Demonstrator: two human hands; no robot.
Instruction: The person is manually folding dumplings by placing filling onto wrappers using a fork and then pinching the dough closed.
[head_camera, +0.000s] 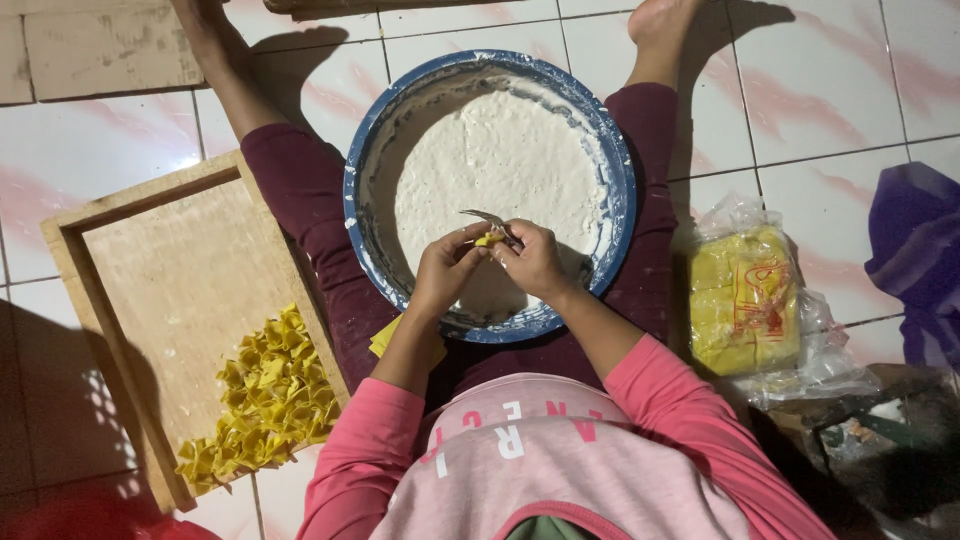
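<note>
Home kitchen floor: tiles, filling bowl

small yellow wrapper, folded, pinched between both hands over blue bowl of white paste; thin metal spoon lying just above.

The person wore a pink long-sleeved top with pale lettering across the chest, dark maroon trousers, and went barefoot, both hands bare.

Head camera, single view: worn on the person's head, facing straight down, close above the lap. Frame spans blue basin at centre, wooden tray to the left, tiled floor around.
</note>
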